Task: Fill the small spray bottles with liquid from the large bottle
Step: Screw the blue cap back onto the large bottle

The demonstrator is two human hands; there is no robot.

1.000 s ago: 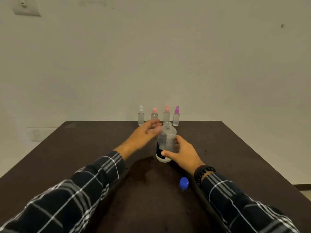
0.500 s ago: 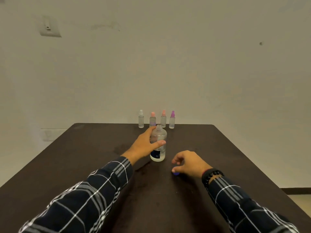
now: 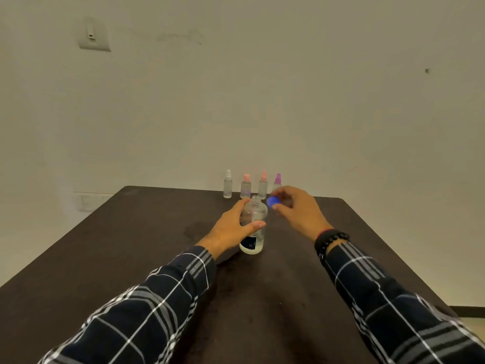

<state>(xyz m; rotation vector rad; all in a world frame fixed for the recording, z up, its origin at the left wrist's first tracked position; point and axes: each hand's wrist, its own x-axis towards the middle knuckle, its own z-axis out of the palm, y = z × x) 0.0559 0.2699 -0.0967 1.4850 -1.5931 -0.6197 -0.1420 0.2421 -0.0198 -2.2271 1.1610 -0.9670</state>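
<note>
– While the dark table (image 3: 131, 245) carries everything, what on it matters most for this step?
– The large bottle (image 3: 254, 219). It stands upright near the middle with its neck uncovered. I can't read the liquid level through the clear wall.
– And the hands?
– The left hand (image 3: 231, 228) is wrapped round the bottle's body, thumb across the front. The right hand (image 3: 298, 214) hovers just right of the neck, thumb and forefinger pinched together, the other fingers loosely bent.
– The small spray bottles (image 3: 246, 186)?
– Four in a row at the far edge, behind the big one. All wear their spray heads and nobody touches them. The purple-topped one is partly hidden by the right hand.
– So what's in the pinch?
– The blue cap (image 3: 273, 202), level with the neck and just beside it, not touching. Whether it's going on or coming away, I can't tell.
– How would you do it well?
– Grip firm and low on the left so the bottle can't skate. If closing, bring the cap square over the mouth and seat it flat before turning, so the threads don't cross. If pouring, park the cap clear of the sleeves and take one spray head off first.
</note>
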